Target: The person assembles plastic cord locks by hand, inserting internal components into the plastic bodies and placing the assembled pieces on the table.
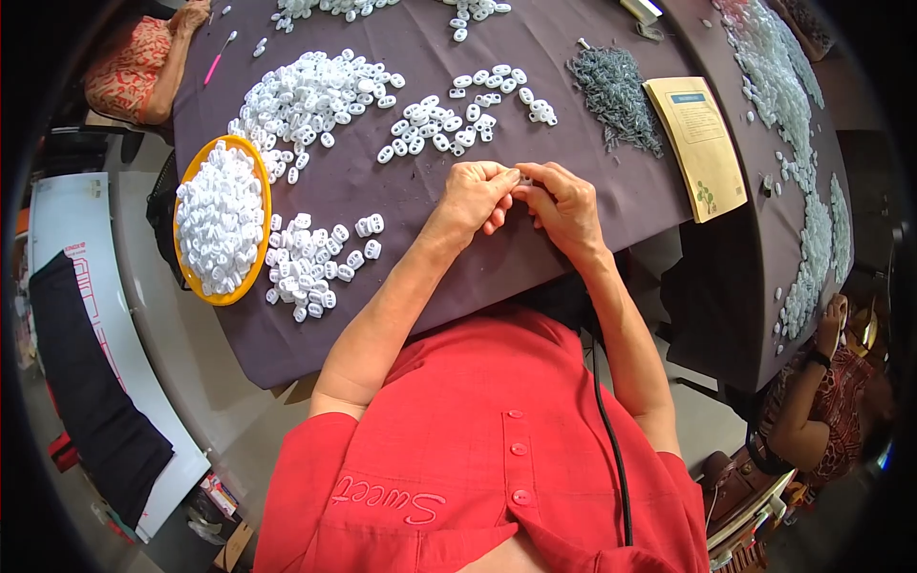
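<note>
My left hand [476,199] and my right hand [564,201] meet above the near edge of the cloth-covered table, fingertips pinched together. Between them a small pale plastic piece [524,180] just shows; the fingers hide most of it, so its kind cannot be made out. Beyond the hands lie loose white two-hole plastic pieces [427,124] in a small spread. A larger heap of white pieces [310,95] is farther left. Nearer, left of my left forearm, sits a cluster of thicker white pieces [304,272]. To the right is a pile of thin grey pieces [613,95].
A yellow-orange oval basket [260,250] full of white pieces stands at the table's left edge. A brown paper envelope [712,158] lies at right. A pink-handled tool [218,59] is far left. Other people [134,72] sit at left and right; a second table [764,239] bears translucent pieces.
</note>
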Motion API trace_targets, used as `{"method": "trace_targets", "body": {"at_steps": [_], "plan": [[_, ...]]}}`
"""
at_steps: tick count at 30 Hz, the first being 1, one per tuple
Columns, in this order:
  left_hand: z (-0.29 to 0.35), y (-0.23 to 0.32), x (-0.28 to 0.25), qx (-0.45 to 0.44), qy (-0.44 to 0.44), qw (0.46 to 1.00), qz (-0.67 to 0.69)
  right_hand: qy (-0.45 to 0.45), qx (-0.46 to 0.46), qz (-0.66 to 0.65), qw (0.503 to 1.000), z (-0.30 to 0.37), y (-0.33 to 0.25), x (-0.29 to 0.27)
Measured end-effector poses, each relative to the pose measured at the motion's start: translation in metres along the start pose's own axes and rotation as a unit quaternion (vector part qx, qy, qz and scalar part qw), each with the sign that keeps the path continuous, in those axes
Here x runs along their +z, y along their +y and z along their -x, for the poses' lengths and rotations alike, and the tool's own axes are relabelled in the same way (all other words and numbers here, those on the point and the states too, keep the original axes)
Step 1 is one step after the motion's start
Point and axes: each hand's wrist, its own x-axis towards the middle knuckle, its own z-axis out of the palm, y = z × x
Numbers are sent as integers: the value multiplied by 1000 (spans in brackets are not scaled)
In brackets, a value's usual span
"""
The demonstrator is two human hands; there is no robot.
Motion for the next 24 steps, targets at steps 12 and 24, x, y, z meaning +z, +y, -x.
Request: {"method": "trace_targets", "body": {"at_steps": [12,24], "plan": [[-3,-8,1,55,38,998,-14,-63,35,-97,993,-1,-3,-6],[2,-14,1,92,11,995,47,-33,22,-110,993,0,4,-3]]}}
